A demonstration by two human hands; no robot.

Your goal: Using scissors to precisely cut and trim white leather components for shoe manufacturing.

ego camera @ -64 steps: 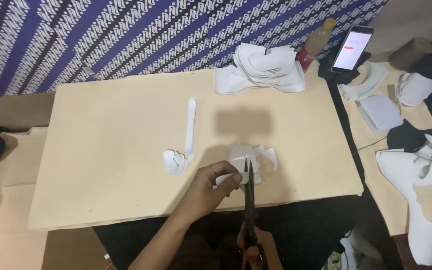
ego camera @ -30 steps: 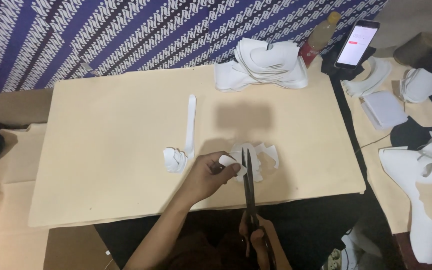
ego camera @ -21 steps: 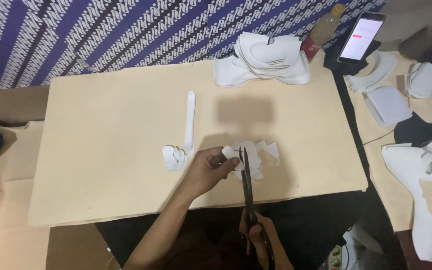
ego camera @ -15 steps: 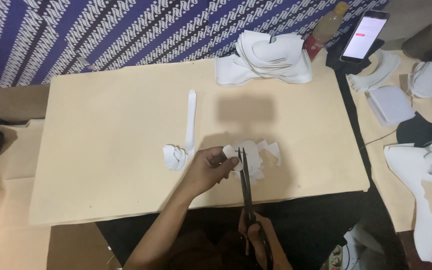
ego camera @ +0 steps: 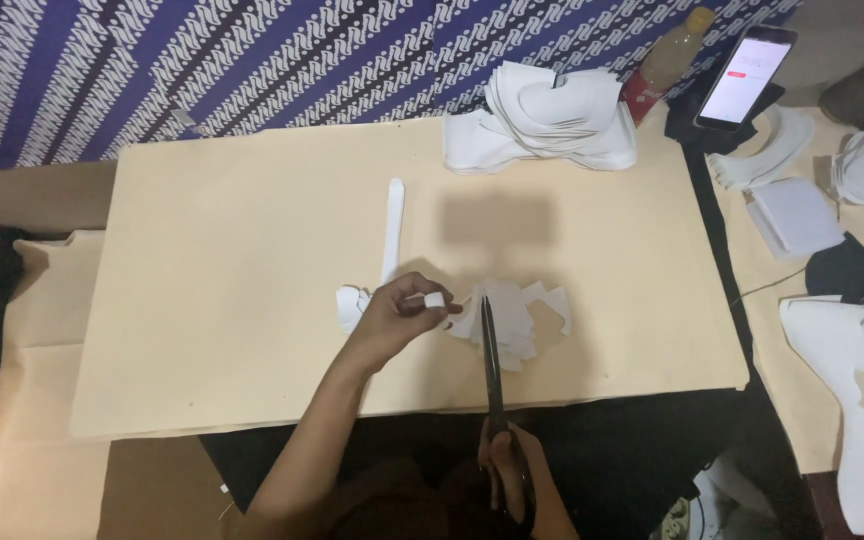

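Observation:
My left hand (ego camera: 397, 318) pinches a small white cut piece (ego camera: 434, 299) over the tan board (ego camera: 252, 230). My right hand (ego camera: 512, 478) grips the handles of long dark scissors (ego camera: 490, 355), whose blades point away from me beside that piece. A heap of white cut-out pieces (ego camera: 517, 318) lies just right of the blades. A few small white scraps (ego camera: 350, 305) sit left of my left hand, and a long white strip (ego camera: 392, 230) lies beyond it.
A stack of white shaped sheets (ego camera: 542, 120) rests at the board's far edge. A bottle (ego camera: 664, 62) and a lit phone (ego camera: 747, 75) stand at the far right. More white pieces (ego camera: 802, 210) cover the right side. Patterned blue cloth (ego camera: 252, 50) hangs behind.
My left hand has shifted slightly left with the small piece, away from the heap. The scissors stay pointed forward in my right hand. The view has tilted a little.

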